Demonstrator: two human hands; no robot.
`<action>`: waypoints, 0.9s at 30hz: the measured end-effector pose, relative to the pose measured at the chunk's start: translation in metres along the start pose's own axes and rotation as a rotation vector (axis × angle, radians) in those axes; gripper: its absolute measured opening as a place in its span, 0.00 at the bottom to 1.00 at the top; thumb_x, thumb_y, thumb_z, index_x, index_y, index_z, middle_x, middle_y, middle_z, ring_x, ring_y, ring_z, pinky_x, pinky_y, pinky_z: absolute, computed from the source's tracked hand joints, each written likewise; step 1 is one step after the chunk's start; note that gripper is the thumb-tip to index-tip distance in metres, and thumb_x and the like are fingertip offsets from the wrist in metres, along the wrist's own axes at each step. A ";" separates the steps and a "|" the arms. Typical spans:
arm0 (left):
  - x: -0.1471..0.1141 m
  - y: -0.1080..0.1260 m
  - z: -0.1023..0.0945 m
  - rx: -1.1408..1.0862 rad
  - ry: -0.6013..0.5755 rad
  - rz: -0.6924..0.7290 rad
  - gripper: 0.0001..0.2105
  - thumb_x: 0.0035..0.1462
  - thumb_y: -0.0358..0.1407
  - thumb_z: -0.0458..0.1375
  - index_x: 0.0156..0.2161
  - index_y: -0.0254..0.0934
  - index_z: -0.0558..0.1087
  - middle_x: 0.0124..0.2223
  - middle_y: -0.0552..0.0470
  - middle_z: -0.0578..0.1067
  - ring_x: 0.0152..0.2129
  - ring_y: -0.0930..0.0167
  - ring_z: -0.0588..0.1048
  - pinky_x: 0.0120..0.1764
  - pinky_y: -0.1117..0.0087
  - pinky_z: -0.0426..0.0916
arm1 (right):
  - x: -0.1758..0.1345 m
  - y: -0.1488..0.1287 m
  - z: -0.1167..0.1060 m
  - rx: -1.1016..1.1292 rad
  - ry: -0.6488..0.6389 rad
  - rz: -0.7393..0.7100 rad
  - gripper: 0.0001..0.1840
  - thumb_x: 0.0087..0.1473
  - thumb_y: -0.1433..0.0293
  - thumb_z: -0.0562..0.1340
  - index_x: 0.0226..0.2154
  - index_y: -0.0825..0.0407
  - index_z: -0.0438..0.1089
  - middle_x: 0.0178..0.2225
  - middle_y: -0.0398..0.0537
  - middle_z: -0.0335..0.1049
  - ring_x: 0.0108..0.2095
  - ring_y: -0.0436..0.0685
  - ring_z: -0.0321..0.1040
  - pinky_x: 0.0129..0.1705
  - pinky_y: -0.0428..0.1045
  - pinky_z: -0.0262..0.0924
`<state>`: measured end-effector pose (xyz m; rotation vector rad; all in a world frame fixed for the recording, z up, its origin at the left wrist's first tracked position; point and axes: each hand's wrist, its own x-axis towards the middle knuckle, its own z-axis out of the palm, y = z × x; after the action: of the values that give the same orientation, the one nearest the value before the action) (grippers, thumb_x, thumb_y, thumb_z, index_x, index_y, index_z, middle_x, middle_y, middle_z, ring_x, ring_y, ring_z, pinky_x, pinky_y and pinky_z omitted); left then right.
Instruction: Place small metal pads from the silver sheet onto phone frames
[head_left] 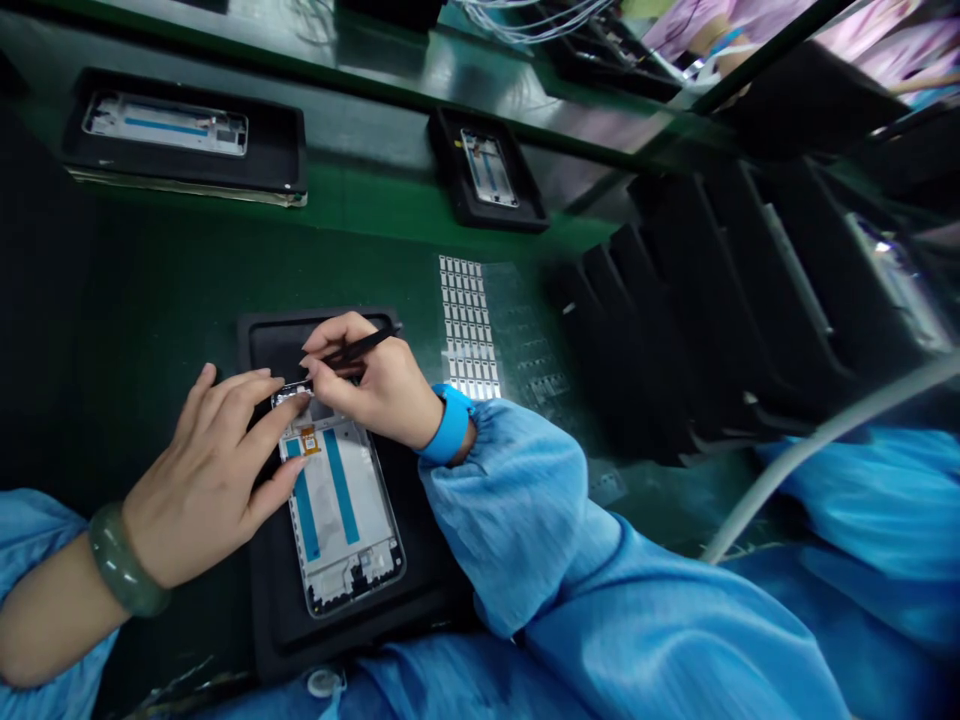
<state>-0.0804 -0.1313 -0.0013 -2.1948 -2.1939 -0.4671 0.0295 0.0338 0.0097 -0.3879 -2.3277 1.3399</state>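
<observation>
A phone frame (330, 500) with two blue strips and a small orange flex cable (310, 440) lies in a black tray (435, 560) in front of me. My left hand (217, 460) rests over its upper left part, fingers spread, index fingertip on the frame's top end and thumb near the flex cable. My right hand (375, 380) pinches dark tweezers (360, 348), whose tip points down at the top edge of the phone frame. Fingers partly hide that top end, so what the tip touches cannot be made out.
Right of the tray lies a sheet of small white stickers (469, 325). Two more black trays with phone frames (165, 125) (489, 168) stand at the back. Several black trays (675, 320) stand on edge at the right, near a pale hose (825, 440). Other people's pink sleeves (690, 25) show beyond.
</observation>
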 end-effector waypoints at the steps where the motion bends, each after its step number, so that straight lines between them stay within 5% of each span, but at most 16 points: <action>1: 0.000 0.000 0.000 -0.001 0.000 0.003 0.21 0.58 0.39 0.51 0.55 0.33 0.62 0.53 0.38 0.64 0.54 0.55 0.62 0.58 0.43 0.51 | 0.000 0.000 0.000 0.002 0.003 -0.004 0.06 0.52 0.71 0.57 0.36 0.52 0.63 0.34 0.43 0.69 0.34 0.48 0.69 0.37 0.44 0.64; 27: 0.001 0.003 0.001 0.017 0.011 -0.025 0.21 0.59 0.39 0.49 0.57 0.34 0.60 0.54 0.39 0.63 0.55 0.58 0.60 0.59 0.45 0.51 | 0.014 -0.006 -0.009 -0.083 -0.158 0.012 0.08 0.51 0.72 0.57 0.38 0.53 0.61 0.31 0.42 0.69 0.30 0.48 0.68 0.34 0.44 0.63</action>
<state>-0.0774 -0.1305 -0.0013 -2.1535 -2.2134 -0.4580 0.0220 0.0440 0.0218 -0.3326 -2.5203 1.3264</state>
